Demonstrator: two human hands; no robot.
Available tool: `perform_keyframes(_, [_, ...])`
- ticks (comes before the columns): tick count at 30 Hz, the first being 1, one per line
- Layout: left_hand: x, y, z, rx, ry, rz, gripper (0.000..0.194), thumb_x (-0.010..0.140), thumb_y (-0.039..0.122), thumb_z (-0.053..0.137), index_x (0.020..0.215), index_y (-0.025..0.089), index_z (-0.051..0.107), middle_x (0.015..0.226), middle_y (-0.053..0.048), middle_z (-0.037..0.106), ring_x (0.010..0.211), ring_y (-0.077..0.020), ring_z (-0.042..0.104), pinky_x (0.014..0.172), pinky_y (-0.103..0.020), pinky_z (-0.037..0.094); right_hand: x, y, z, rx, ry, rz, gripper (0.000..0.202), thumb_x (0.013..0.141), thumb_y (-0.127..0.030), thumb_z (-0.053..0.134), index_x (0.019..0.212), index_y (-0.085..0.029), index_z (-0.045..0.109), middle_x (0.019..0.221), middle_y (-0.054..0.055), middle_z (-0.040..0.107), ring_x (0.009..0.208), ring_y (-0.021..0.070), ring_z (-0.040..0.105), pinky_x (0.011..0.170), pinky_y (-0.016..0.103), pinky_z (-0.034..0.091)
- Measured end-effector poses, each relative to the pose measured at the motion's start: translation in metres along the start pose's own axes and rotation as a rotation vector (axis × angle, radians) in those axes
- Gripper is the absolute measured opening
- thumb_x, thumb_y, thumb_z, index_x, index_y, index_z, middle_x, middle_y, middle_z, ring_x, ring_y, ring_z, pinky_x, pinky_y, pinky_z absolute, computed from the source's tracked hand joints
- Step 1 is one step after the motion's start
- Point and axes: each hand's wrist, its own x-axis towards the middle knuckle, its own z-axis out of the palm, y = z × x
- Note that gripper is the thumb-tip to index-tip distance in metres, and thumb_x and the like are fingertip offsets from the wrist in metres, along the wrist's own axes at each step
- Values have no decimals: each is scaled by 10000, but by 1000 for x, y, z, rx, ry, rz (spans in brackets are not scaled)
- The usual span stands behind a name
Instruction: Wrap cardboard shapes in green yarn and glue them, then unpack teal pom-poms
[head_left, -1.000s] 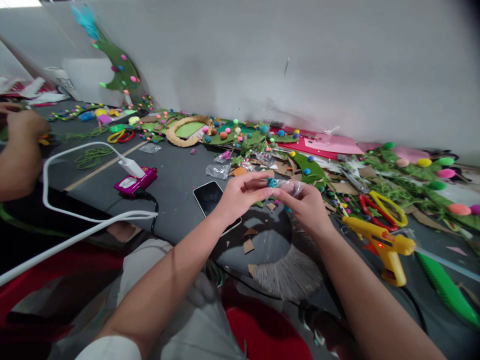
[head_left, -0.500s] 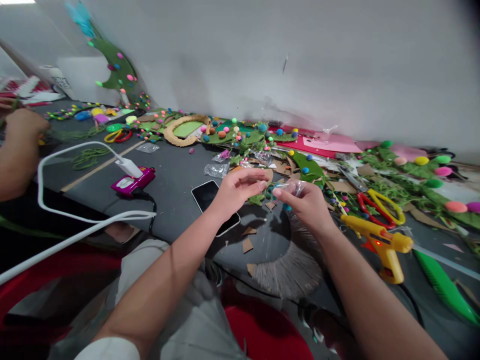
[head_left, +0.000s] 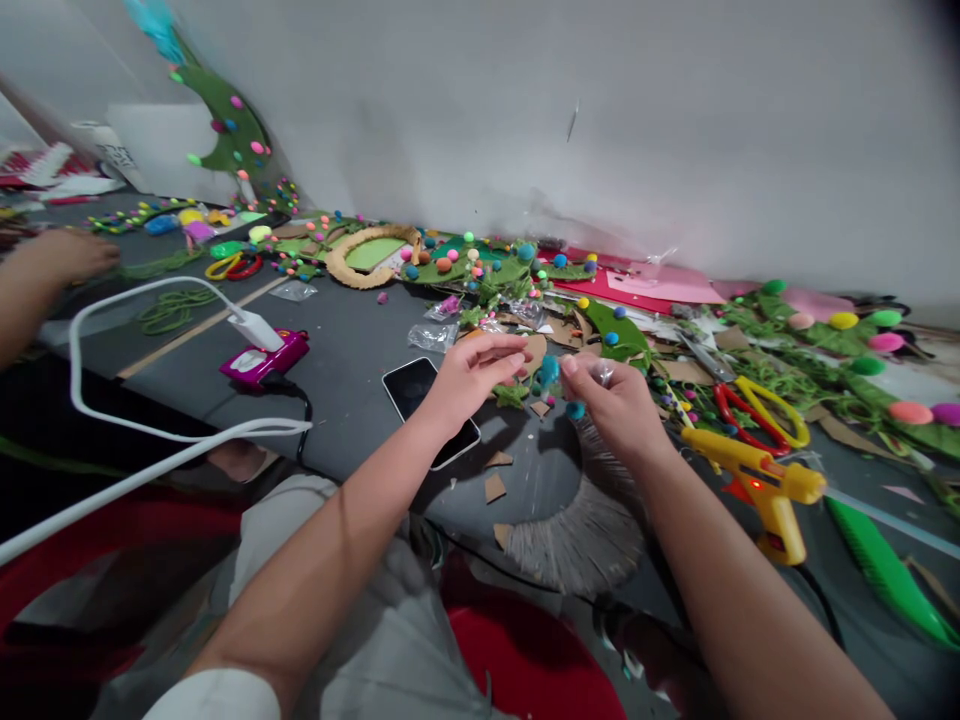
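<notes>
My left hand (head_left: 484,375) is over the table beside the phone (head_left: 409,385), its fingers bent with the thumb apart from them; nothing shows in it. My right hand (head_left: 616,400) is closed on a crumpled clear plastic bag (head_left: 602,372). Between the hands is a blue pompom (head_left: 550,370), close to the right fingertips; whether it is inside the bag I cannot tell. Another blue pompom (head_left: 575,410) lies just below. A curved piece wrapped in grey yarn (head_left: 581,540) extends under my right wrist toward the table's front edge.
On the right are a yellow glue gun (head_left: 757,485) with a lit red light, scissors (head_left: 761,415) and a green comb (head_left: 892,575). A purple adapter (head_left: 264,362) with a white cable sits left. Another person's hand (head_left: 71,255) is at far left.
The bag has drawn back into my right hand, and the blue pompom now shows more plainly between my hands. The other person's hand at the left has shifted right.
</notes>
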Motion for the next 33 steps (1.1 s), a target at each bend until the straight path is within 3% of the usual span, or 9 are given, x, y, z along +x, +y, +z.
perform_keyframes(4, [-1, 1, 1, 16, -13, -18, 256, 825, 295, 794, 1059, 197, 764, 1056, -79, 786, 984, -213, 733, 805, -330, 546, 0, -2, 0, -1, 3, 11, 427, 793, -584, 776, 721, -176, 673, 713, 9, 602, 647, 129, 497, 598, 270, 386])
perform_keyframes(7, [-1, 1, 1, 26, -20, -31, 278, 829, 304, 787, 1083, 194, 758, 1078, -87, 784, 978, -213, 733, 818, -344, 545, -1, 0, 0, -11, 46, 36, 480, 792, -559, 791, 595, -186, 562, 558, -33, 473, 539, 97, 374, 528, 266, 302])
perform_keyframes(10, [-1, 0, 1, 36, -25, -36, 276, 831, 307, 783, 1079, 191, 759, 1098, -94, 780, 999, -219, 730, 823, -348, 544, -1, 3, -1, -5, 75, 28, 555, 883, -594, 679, 553, -196, 478, 536, -43, 393, 526, 92, 312, 520, 274, 263])
perform_keyframes(12, [-1, 0, 2, 42, -28, -39, 264, 834, 312, 779, 1069, 193, 763, 1092, -93, 782, 1012, -224, 728, 824, -350, 545, 0, 4, -1, -1, 66, 13, 520, 898, -602, 656, 602, -190, 538, 587, -28, 444, 562, 101, 365, 545, 273, 296])
perform_keyframes(16, [-1, 0, 2, 51, -33, -50, 246, 832, 315, 782, 1050, 200, 769, 1030, -78, 792, 953, -210, 732, 805, -349, 548, 1, 4, -1, -8, 55, -3, 396, 807, -570, 772, 770, -186, 685, 724, 3, 589, 660, 128, 490, 606, 270, 371])
perform_keyframes(22, [-2, -2, 1, 45, -30, -51, 239, 830, 318, 788, 1039, 205, 769, 1067, -74, 792, 949, -204, 735, 805, -342, 545, -1, 0, 1, -50, 75, 9, 569, 880, -604, 679, 531, -191, 502, 522, -35, 418, 521, 94, 333, 524, 275, 284])
perform_keyframes(26, [-2, -2, 1, 42, -35, -57, 241, 829, 310, 792, 1042, 201, 772, 1036, -74, 793, 951, -201, 724, 805, -337, 540, 0, -1, 0, -41, 23, -20, 481, 859, -615, 699, 664, -181, 632, 635, -7, 546, 607, 118, 454, 588, 273, 364])
perform_keyframes(29, [-2, -1, 3, 23, -66, -83, 248, 844, 327, 781, 1057, 201, 766, 1050, -80, 792, 948, -202, 731, 824, -352, 548, 1, -1, 1, -33, 53, -14, 445, 813, -614, 748, 734, -185, 663, 657, -8, 561, 614, 123, 467, 586, 272, 374])
perform_keyframes(33, [-3, 0, 6, 3, -148, -135, 309, 828, 347, 803, 1084, 181, 756, 1047, -104, 791, 932, -227, 748, 847, -395, 564, -2, -1, 5, -42, 116, 16, 534, 811, -612, 750, 571, -205, 502, 537, -38, 431, 523, 101, 363, 515, 270, 311])
